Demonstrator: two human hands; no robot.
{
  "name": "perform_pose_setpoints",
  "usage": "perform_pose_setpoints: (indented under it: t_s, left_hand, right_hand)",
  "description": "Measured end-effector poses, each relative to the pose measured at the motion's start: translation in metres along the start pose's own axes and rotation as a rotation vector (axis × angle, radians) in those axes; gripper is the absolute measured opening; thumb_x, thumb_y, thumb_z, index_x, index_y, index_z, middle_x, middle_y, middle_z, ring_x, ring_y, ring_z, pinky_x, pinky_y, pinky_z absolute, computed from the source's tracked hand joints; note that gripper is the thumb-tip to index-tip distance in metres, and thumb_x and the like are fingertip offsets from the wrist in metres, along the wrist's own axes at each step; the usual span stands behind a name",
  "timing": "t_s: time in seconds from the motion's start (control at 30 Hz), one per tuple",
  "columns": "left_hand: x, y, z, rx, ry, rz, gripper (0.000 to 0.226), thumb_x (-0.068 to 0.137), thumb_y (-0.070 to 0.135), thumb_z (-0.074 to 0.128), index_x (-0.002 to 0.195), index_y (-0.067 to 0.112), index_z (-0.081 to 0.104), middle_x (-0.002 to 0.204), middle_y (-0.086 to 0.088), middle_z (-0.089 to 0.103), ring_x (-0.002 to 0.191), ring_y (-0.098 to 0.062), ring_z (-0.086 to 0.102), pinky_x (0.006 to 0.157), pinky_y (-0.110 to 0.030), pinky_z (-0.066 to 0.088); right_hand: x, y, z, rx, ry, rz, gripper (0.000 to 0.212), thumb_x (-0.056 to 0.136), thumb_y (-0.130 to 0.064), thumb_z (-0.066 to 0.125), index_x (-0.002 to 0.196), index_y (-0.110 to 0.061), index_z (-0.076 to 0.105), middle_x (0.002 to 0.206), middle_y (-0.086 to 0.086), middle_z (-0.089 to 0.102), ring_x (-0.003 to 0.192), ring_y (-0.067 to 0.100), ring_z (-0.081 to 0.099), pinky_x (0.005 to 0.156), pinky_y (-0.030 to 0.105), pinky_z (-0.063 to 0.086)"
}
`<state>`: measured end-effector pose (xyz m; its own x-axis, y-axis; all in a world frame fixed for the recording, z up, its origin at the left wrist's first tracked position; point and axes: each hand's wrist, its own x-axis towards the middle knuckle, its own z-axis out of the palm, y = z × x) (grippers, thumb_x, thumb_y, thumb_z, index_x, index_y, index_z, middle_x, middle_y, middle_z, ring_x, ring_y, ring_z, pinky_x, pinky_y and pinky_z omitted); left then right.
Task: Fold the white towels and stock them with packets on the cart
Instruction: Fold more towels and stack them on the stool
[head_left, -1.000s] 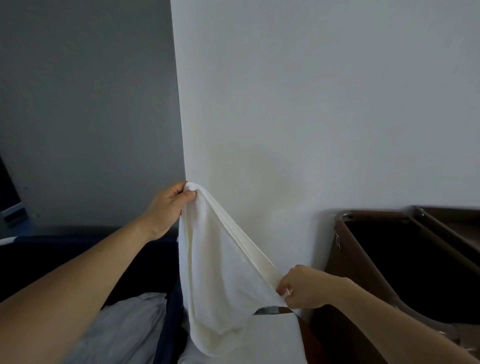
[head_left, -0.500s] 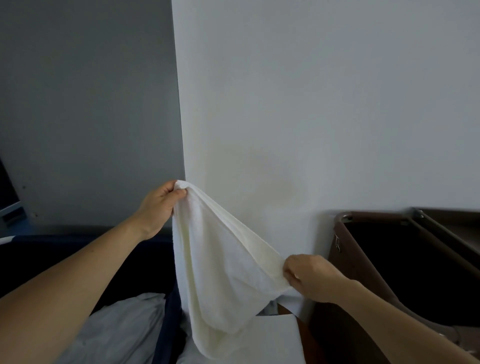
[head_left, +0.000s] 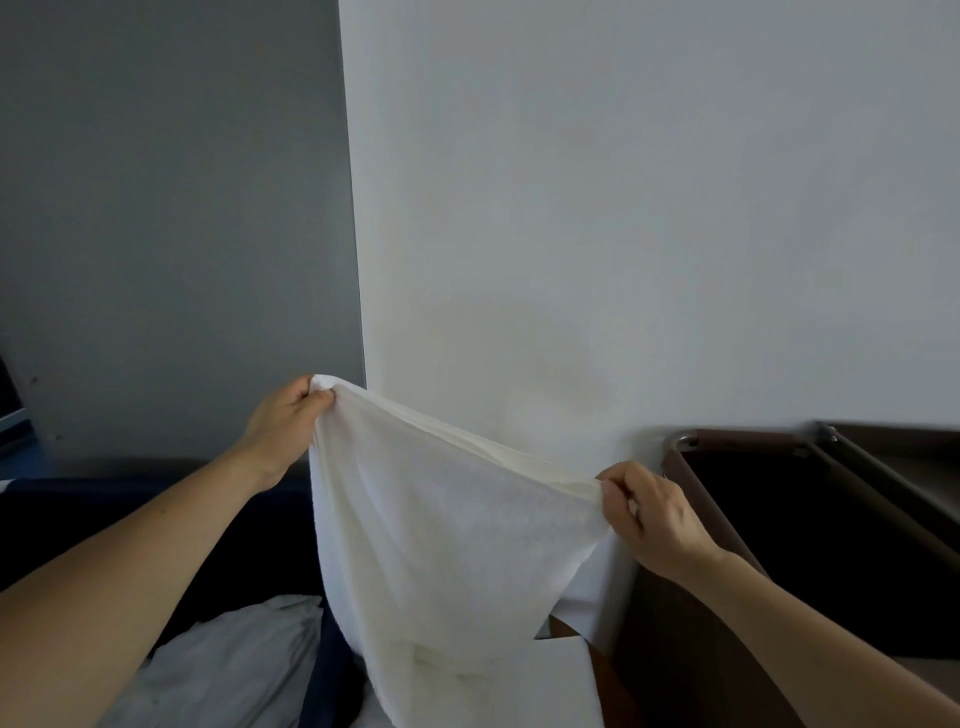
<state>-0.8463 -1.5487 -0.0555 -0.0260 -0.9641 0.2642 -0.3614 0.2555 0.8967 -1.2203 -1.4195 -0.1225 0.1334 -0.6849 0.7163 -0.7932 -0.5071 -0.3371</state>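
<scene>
left fingers (head_left: 318, 399): curled in tight, thumb and fingertips pinching one top corner of the white towel (head_left: 447, 545), a nub of cloth poking out above them.
right fingers (head_left: 616, 492): curled too, pinching the other top corner, cloth bunched against the thumb.
left hand (head_left: 283, 431): up high, back of the hand to the camera, bare forearm running off to the lower left.
right hand (head_left: 649, 514): lower than the left and well apart from it, bare forearm running off to the lower right.
towel edge: stretched taut between the two pinches, sloping down from left fingers to right fingers, doubled layers showing along it.
towel body: hanging in the air below both pinches, sagging to a rounded bottom near the frame's lower edge.
below the right fingers: a flat white sheet (head_left: 563, 680), partly hidden by the hanging cloth; cannot tell whether the two touch.
below the left fingers: a crumpled pale grey linen bundle (head_left: 228, 670) lying in a dark blue bag (head_left: 335, 670).
right of the right fingers: a brown bin (head_left: 727, 435) with a dark inside, its rim just beside the hand.
behind the fingers: white wall (head_left: 649, 208) behind the towel and right hand, grey wall (head_left: 156, 208) behind the left hand, the corner between them rising from just past the left fingers.
</scene>
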Motion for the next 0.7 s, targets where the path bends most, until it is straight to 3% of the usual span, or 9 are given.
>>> perform_pose_setpoints:
  t_s: [0.1,0.2,0.27,0.37,0.47,0.53,0.6,0.67,0.7]
  left_hand:
    - [0.003,-0.002,0.001,-0.038,0.002,-0.022,0.023,0.101,0.023,0.048,0.100,0.007,0.064,0.097,-0.008,0.061,0.088,-0.023,0.053,0.075,-0.036,0.040]
    - [0.004,0.001,0.006,-0.077,-0.007,-0.030,0.024,0.101,0.021,0.047,0.105,0.003,0.063,0.100,-0.008,0.060,0.091,-0.022,0.053,0.075,-0.032,0.041]
    - [0.004,0.004,0.011,-0.105,-0.017,-0.031,0.026,0.101,0.018,0.047,0.108,-0.001,0.062,0.099,-0.009,0.058,0.088,-0.020,0.052,0.071,-0.028,0.040]
    - [0.003,0.008,0.016,-0.155,-0.022,-0.024,0.023,0.101,0.015,0.048,0.108,-0.001,0.064,0.098,-0.007,0.059,0.081,-0.015,0.054,0.068,-0.023,0.042]
    - [0.004,0.008,0.017,-0.163,-0.037,-0.019,0.024,0.101,0.016,0.048,0.109,0.001,0.065,0.100,-0.006,0.061,0.081,-0.012,0.056,0.068,-0.019,0.044]
    - [0.007,0.009,0.015,-0.172,-0.049,-0.011,0.025,0.102,0.018,0.048,0.111,0.001,0.064,0.103,-0.007,0.062,0.087,-0.016,0.057,0.072,-0.023,0.045]
    - [0.009,0.013,0.015,-0.175,-0.045,0.001,0.024,0.102,0.019,0.049,0.110,0.003,0.065,0.105,-0.008,0.063,0.093,-0.019,0.058,0.075,-0.025,0.045]
    - [0.014,0.023,0.015,-0.168,-0.042,0.036,0.022,0.102,0.020,0.049,0.109,0.006,0.065,0.103,-0.005,0.065,0.090,-0.017,0.059,0.075,-0.022,0.045]
    - [0.016,0.030,0.015,-0.158,-0.047,0.061,0.021,0.102,0.020,0.049,0.108,0.007,0.065,0.100,-0.004,0.064,0.086,-0.014,0.059,0.072,-0.020,0.046]
  right_hand:
    - [0.000,0.000,-0.004,0.109,-0.065,0.069,0.026,0.093,-0.042,0.041,0.075,-0.025,0.050,0.061,-0.014,0.054,0.056,0.007,0.053,0.047,0.017,0.038]
    - [0.005,0.001,-0.008,-0.072,-0.361,0.051,0.030,0.087,-0.061,0.053,0.071,-0.037,0.043,0.063,-0.019,0.046,0.055,0.003,0.046,0.051,0.013,0.035]
    - [0.007,0.004,-0.007,-0.212,-0.514,0.075,0.036,0.085,-0.057,0.062,0.068,-0.040,0.037,0.065,-0.019,0.043,0.056,0.001,0.043,0.053,0.012,0.033]
    - [0.005,0.012,-0.004,-0.178,-0.433,0.099,0.044,0.088,-0.044,0.069,0.060,-0.039,0.034,0.056,-0.016,0.041,0.048,0.004,0.040,0.050,0.012,0.030]
    - [0.002,0.019,-0.007,-0.039,-0.344,0.280,0.043,0.085,-0.035,0.074,0.056,-0.031,0.043,0.049,-0.012,0.044,0.045,0.007,0.041,0.049,0.015,0.032]
    - [0.009,0.017,-0.011,0.007,-0.285,0.409,0.033,0.082,-0.035,0.077,0.064,-0.022,0.053,0.052,-0.009,0.048,0.045,0.005,0.041,0.048,0.017,0.035]
    - [0.020,0.015,-0.019,0.030,-0.231,0.491,0.025,0.081,-0.033,0.078,0.086,-0.022,0.056,0.058,-0.006,0.052,0.049,0.004,0.044,0.050,0.015,0.038]
    - [0.035,0.016,-0.029,0.058,-0.247,0.536,0.047,0.084,-0.033,0.076,0.120,-0.032,0.046,0.065,-0.005,0.056,0.055,0.004,0.050,0.056,0.015,0.040]
    - [0.044,0.014,-0.034,0.016,-0.299,0.547,0.051,0.086,-0.034,0.074,0.127,-0.034,0.044,0.070,-0.004,0.058,0.061,0.005,0.053,0.060,0.017,0.041]
